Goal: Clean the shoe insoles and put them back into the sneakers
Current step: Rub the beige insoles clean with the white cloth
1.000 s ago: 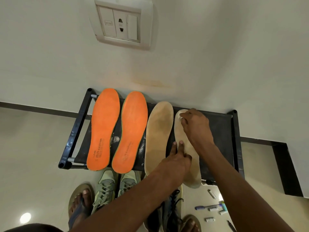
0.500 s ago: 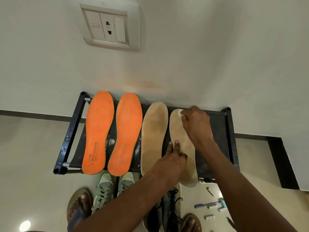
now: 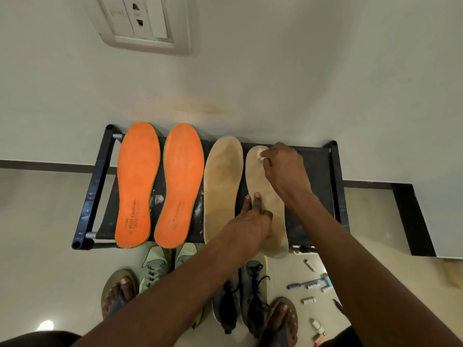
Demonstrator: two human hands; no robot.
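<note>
four insoles lie on the black rack (image 3: 335,186): two orange insoles (image 3: 136,184), two beige. my left hand (image 3: 248,222) presses straight fingers on the right beige insole (image 3: 269,209); my right hand (image 3: 284,169) pinches a white wad (image 3: 260,156) at its toe.

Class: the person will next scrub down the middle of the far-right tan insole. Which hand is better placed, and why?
Right. The right hand already grips the white wipe at the top of the tan insole, while the left hand presses it flat.
</note>
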